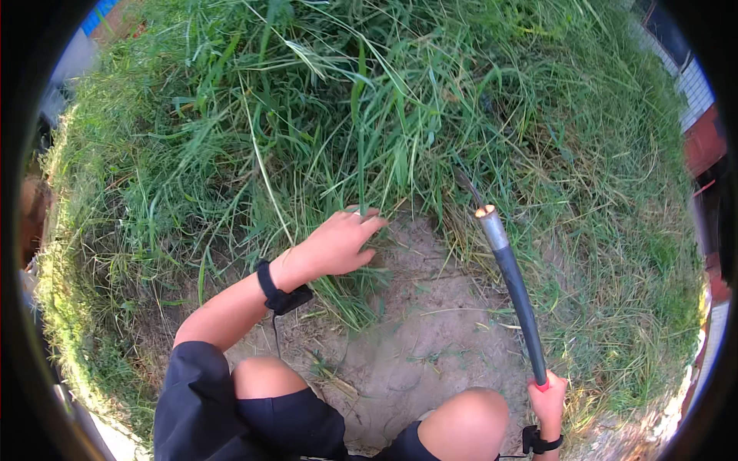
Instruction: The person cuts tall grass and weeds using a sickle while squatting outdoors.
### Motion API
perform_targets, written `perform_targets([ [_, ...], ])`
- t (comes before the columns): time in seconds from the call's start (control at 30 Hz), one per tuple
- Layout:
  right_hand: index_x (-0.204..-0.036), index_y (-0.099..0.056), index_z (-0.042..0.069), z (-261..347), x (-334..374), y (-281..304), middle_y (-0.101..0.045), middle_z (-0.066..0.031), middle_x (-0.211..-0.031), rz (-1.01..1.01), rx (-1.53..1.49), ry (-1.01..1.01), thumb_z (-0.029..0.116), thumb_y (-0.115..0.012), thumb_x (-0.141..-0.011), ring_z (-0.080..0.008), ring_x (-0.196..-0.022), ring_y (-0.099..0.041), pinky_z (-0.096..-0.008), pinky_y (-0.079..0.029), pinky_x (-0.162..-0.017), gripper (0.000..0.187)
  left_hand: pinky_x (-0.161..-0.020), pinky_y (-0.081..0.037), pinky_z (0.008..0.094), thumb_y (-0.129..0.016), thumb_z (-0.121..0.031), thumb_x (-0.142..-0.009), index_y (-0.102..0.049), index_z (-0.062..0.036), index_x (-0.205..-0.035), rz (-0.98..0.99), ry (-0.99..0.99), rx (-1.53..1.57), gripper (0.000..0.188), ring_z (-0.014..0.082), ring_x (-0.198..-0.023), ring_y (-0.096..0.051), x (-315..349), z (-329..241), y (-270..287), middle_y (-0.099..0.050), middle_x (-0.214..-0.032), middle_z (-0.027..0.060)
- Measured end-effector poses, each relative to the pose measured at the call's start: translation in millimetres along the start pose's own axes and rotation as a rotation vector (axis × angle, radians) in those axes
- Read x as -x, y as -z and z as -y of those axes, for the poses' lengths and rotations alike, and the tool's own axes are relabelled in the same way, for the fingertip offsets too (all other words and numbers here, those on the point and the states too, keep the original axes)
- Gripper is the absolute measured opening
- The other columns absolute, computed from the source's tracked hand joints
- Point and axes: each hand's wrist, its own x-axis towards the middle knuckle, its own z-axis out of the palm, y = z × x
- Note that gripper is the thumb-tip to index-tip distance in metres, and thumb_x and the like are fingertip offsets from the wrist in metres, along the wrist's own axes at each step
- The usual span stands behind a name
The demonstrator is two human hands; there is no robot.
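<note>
Grass (354, 146) stands just far of the left hand (338, 243), the nearer of 2, its fingers loosely parted. The right hand (549, 399) is clenched around the near end of a black-handled tool (516, 292), whose long axis runs far and slightly left.

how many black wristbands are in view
2: one wristband on the wrist of the left hand, the other wristband on the wrist of the right hand, near the picture's lower edge.
</note>
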Motion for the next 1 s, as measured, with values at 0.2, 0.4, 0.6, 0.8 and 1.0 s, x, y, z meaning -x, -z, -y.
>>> perform_targets([
  [0.2, -0.069, -0.06, 0.0, 130, -90, 42, -0.053, -0.0151, -0.054, 0.103, 0.009, -0.034, 0.011, -0.07, -0.073, -0.0264, -0.047, -0.056, -0.0358, -0.045, -0.053, 0.016, -0.118, -0.025, 0.0561, -0.074, -0.04, -0.082, -0.034, -0.0025, -0.15, -0.513, 0.342, -0.323, 0.087, 0.0481, -0.142, -0.031, -81, 106, -6, -0.026, -0.156, 0.0282],
  [0.4, -0.072, -0.061, -0.002, 166, -199, -27, -0.058, -0.0214, -0.062, 0.194, 0.057, 0.127, 0.016, -0.068, -0.076, -0.0373, -0.057, -0.061, -0.0417, -0.048, -0.057, 0.019, -0.11, -0.036, 0.0578, -0.075, -0.07, -0.071, -0.003, -0.0085, -0.16, -0.425, 1.176, 0.095, 0.13, 0.0474, -0.14, -0.036, -72, 184, -56, -0.022, -0.16, 0.0261],
  [0.6, -0.072, -0.059, 0.0, 163, -263, -136, -0.054, -0.0061, -0.058, 0.319, -0.234, 0.064, 0.013, -0.068, -0.077, -0.0129, -0.056, -0.051, -0.0328, -0.044, -0.056, 0.017, -0.114, -0.028, 0.0583, -0.079, -0.073, -0.062, 0.008, -0.0123, -0.16, -0.224, 1.28, 0.302, 0.145, 0.0458, -0.143, -0.035, -101, 162, -114, -0.016, -0.163, 0.0288],
  [0.8, -0.073, -0.054, 0.004, 216, -357, -186, -0.052, 0.0011, -0.056, 0.571, -0.53, -0.007, 0.012, -0.067, -0.084, -0.01, -0.043, -0.048, -0.0291, -0.036, -0.041, 0.019, -0.091, -0.053, 0.0467, -0.087, -0.032, -0.072, -0.012, -0.0032, -0.157, -0.26, 1.287, -0.009, 0.117, 0.0419, -0.116, -0.06, -71, 186, -139, -0.051, -0.141, 0.0291],
  [1.0, -0.071, -0.057, 0.004, 284, -413, -262, -0.051, -0.0013, -0.051, 0.536, -0.612, 0.177, 0.023, -0.067, -0.087, -0.0145, -0.038, -0.049, -0.033, -0.038, -0.038, 0.026, -0.08, -0.058, 0.0502, -0.069, -0.012, -0.078, -0.056, 0.0048, -0.103, -0.415, 1.123, 0.039, 0.032, 0.0429, -0.093, -0.07, -37, 170, -100, -0.071, -0.097, 0.0246],
])
